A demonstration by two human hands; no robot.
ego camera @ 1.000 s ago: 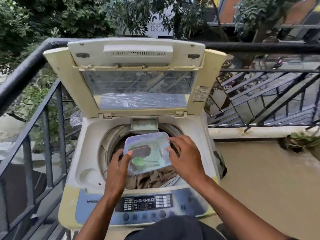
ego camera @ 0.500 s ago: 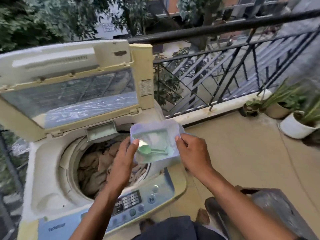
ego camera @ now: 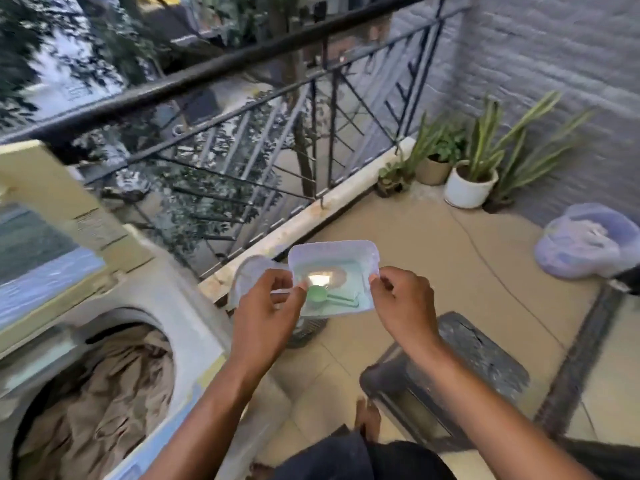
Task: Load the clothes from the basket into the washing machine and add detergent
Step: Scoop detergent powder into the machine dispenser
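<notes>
- A shallow, translucent, rounded-rectangular plastic detergent container (ego camera: 333, 277) is held level above the tiled balcony floor (ego camera: 433, 258), to the right of the washing machine and clear of it.
- A small green plastic scoop (ego camera: 317, 294) with a thin straight handle lies inside the container, near its left edge.
- The left hand (ego camera: 265, 303) reaches forward, thumb and fingers pinching the container's left rim; a thin translucent sheet of plastic (ego camera: 251, 271) shows behind its fingers, too blurred to tell what it is.
- The right hand (ego camera: 403, 299) mirrors it, fingertips pinching the right rim, wrist straight.
- The yellowed white top-loading washing machine (ego camera: 166, 299) stands at lower left, lid raised; crumpled beige cloth (ego camera: 104, 386) fills its round drum.
- A dark, scuffed rectangular plastic basket (ego camera: 446, 379) sits on the floor below the right forearm.
</notes>
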